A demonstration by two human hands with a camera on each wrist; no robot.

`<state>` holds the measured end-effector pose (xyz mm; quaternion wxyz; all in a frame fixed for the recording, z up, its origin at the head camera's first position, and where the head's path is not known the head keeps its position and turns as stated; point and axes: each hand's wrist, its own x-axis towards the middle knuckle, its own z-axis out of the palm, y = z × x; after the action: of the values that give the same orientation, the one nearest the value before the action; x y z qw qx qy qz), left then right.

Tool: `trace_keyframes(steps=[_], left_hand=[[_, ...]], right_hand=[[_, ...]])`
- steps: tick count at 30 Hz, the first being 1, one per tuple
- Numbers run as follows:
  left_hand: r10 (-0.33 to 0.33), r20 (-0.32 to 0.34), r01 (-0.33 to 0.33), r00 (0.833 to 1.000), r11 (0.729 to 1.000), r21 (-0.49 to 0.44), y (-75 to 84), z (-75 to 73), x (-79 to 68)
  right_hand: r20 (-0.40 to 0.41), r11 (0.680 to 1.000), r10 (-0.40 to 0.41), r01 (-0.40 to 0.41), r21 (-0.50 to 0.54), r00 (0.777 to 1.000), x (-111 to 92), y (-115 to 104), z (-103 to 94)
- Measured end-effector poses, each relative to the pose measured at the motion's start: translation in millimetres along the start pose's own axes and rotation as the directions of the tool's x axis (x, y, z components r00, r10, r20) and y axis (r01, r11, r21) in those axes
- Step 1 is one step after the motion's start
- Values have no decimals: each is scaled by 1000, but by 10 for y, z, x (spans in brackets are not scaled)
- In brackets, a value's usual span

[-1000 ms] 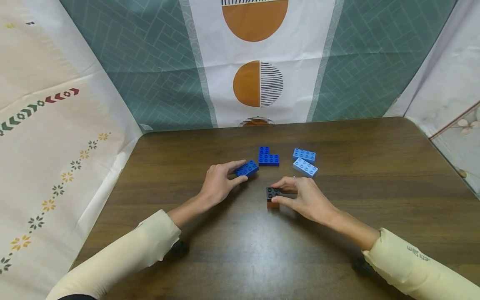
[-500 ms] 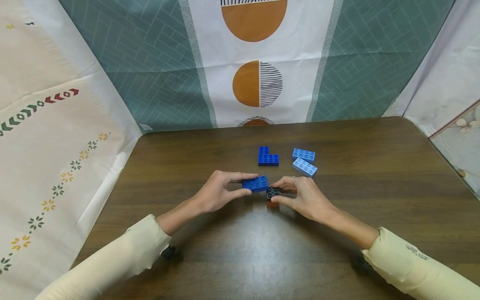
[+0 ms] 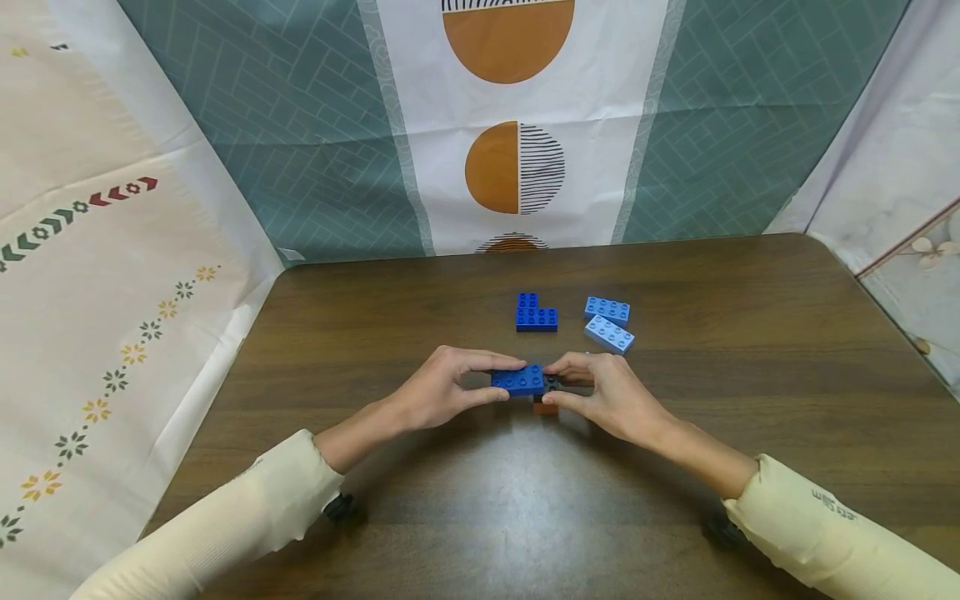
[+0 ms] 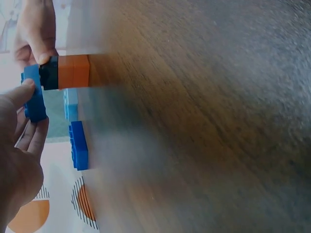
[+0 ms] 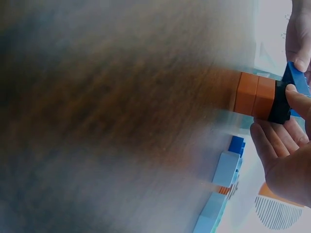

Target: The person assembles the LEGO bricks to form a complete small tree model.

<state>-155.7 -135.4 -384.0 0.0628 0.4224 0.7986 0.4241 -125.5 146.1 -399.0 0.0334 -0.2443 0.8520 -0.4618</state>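
Observation:
Between thumb and fingers, my left hand (image 3: 433, 392) pinches a blue toy brick (image 3: 517, 380). The brick's right end lies over the left part of a black brick (image 4: 49, 73), which tops a short stack. Below the black one are two orange bricks (image 5: 255, 95), standing on the table. My right hand (image 3: 618, 400) grips the black brick from the right, thumb on the near side. In the left wrist view the blue brick sits right against the black brick's studded top; whether the studs are pressed together I cannot tell.
Behind the hands, dark blue bricks (image 3: 536, 320) form an L shape on the wooden table (image 3: 360, 308). Two light blue bricks (image 3: 610, 333) lie to their right, close together. A patterned cloth (image 3: 345, 150) hangs behind the table's far edge.
My left hand has lifted the blue brick from beside the L-shaped bricks, turned it and carried it right and nearer, onto the black brick. The right hand has stayed in place.

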Motion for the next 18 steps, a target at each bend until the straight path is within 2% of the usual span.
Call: trace_keyframes(steps=[8,14,18], left_hand=[[-9,9,8,1000,998,58,54,4,7],[16,17,-18,1000,993,114,93,4,14],[14,27,-17,1000,990,142,125,-7,19]], right_hand=[[0,1000,6,-6,-4,1000,-1,-3,-1],[3,1000,20,-20,-17,1000,1,-9,-11],[-4,1000,9,-9,13,1000,6,-33,-18]])
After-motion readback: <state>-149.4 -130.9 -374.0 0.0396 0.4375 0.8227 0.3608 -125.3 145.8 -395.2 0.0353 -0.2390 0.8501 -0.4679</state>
